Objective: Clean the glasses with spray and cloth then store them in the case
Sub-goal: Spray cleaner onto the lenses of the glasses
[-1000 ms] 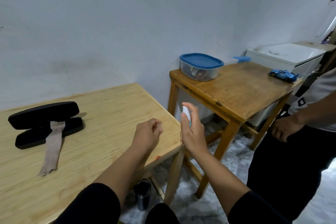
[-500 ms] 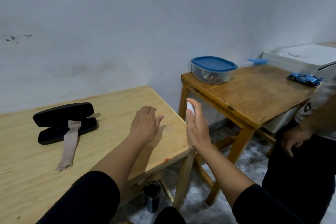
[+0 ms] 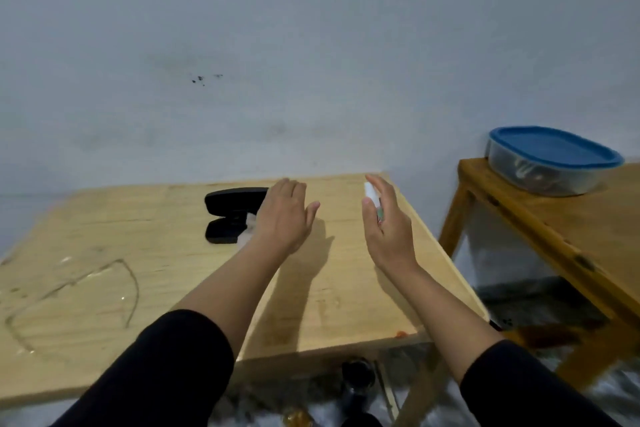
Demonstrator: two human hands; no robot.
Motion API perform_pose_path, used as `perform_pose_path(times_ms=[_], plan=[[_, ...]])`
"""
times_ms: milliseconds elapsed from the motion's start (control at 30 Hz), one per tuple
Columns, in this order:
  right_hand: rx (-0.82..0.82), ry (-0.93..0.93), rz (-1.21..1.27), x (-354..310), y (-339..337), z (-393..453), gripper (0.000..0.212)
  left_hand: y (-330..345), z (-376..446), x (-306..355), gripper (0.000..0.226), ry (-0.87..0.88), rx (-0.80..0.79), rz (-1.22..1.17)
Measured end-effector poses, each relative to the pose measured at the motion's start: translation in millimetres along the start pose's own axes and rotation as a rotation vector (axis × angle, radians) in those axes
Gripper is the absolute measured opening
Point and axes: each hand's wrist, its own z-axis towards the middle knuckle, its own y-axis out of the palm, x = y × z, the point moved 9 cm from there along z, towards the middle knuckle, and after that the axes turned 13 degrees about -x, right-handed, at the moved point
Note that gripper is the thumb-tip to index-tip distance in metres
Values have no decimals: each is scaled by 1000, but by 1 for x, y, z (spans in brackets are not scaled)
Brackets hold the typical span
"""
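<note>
An open black glasses case (image 3: 230,215) lies near the back of the light wooden table (image 3: 346,288). A pale cloth (image 3: 248,222) hangs out of it, mostly hidden behind my left hand (image 3: 285,218). That hand hovers flat over the table just right of the case, fingers straight, holding nothing. My right hand (image 3: 389,225) grips a small white spray bottle (image 3: 371,194) upright above the table's right side. A thin clear outline that looks like the glasses (image 3: 74,288) lies on the table at the left.
A darker wooden table (image 3: 554,229) stands to the right across a narrow gap, with a blue-lidded plastic container (image 3: 550,159) on it. A dark cup (image 3: 358,380) sits on the floor under the near table's front edge. A plain wall runs behind.
The view has swung left, so the case now sits near the middle and the person at the right is out of sight. My left hand has uncurled and reached toward the case.
</note>
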Motion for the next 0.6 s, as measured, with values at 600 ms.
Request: perform_pose_path(times_ms=[600], plan=[[-310, -187, 240, -140, 211, -8, 36, -64, -217, -275, 35, -555, 148, -44]])
